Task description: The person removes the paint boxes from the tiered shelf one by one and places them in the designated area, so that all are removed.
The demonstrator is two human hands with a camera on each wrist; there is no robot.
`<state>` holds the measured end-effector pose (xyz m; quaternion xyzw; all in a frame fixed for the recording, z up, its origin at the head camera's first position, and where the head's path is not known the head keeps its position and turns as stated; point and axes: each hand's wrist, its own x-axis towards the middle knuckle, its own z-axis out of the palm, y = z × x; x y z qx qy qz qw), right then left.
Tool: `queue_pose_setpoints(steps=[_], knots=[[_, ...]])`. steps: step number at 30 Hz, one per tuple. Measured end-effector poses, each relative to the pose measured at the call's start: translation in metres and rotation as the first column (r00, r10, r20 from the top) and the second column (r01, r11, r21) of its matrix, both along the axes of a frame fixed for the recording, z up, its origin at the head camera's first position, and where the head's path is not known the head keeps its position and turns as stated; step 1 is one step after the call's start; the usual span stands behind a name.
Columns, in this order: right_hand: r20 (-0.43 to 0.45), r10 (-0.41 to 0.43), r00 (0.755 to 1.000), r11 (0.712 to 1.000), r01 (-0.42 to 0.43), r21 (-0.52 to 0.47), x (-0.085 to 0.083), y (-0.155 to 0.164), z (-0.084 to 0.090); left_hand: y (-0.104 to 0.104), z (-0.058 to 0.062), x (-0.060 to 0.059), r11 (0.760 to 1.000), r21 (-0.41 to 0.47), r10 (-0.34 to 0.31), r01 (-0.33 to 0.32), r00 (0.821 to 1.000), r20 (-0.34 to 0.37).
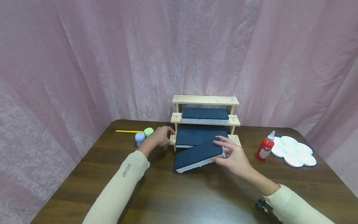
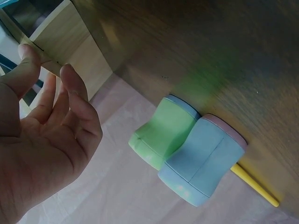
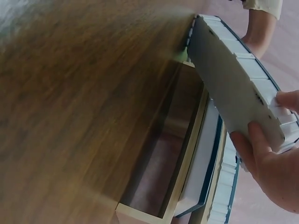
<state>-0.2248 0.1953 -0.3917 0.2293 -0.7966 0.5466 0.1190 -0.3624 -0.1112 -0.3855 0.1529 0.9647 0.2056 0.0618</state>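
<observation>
A three-tier wooden rack [image 1: 205,100] stands at the table's back middle. Dark blue flat boxes with white edges lie on its middle shelf [image 1: 205,114] and bottom shelf [image 1: 195,136]. My right hand [image 1: 221,150] grips the right end of a third blue box [image 1: 195,154], which is tilted, its left end low by the table. In the right wrist view the fingers [image 3: 254,144] curl round this box's white edge [image 3: 233,74]. My left hand [image 1: 165,137] holds the rack's left end, fingertips [image 2: 67,74] on the wood [image 2: 65,37].
A blue paint jar [image 1: 139,138], a green jar [image 1: 149,132] and a yellow brush [image 1: 127,131] lie left of the rack. A red glue bottle [image 1: 265,148] and a white palette [image 1: 293,151] sit at the right. Pink curtain behind the dark wooden table [image 1: 195,193].
</observation>
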Motion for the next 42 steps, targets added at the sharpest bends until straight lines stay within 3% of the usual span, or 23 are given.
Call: queue_pose_setpoints(steps=[14, 19, 25, 34, 42], knots=[[0.030, 0.058, 0.998, 0.997, -0.057, -0.057, 0.004, 0.003, -0.003, 0.000, 0.001, 0.001, 1.000, 0.007, 0.009, -0.009, 1.000, 0.018], [0.047, 0.017, 0.999, 1.000, -0.017, 0.005, 0.007, 0.006, -0.002, 0.000, 0.000, 0.000, 1.000, 0.006, 0.007, -0.007, 1.000, 0.014], [0.004, -0.046, 0.999, 0.989, 0.045, 0.138, 0.010, 0.011, -0.003, 0.000, 0.001, 0.000, 1.000, -0.003, 0.010, -0.009, 1.000, 0.018], [-0.043, -0.077, 0.996, 0.967, 0.085, 0.240, 0.010, 0.014, -0.007, 0.001, 0.005, 0.003, 1.000, 0.002, 0.019, -0.019, 0.999, 0.031], [-0.031, -0.105, 0.994, 0.945, 0.110, 0.309, 0.009, 0.014, -0.011, 0.001, 0.003, 0.002, 1.000, -0.005, 0.013, -0.013, 0.999, 0.032]])
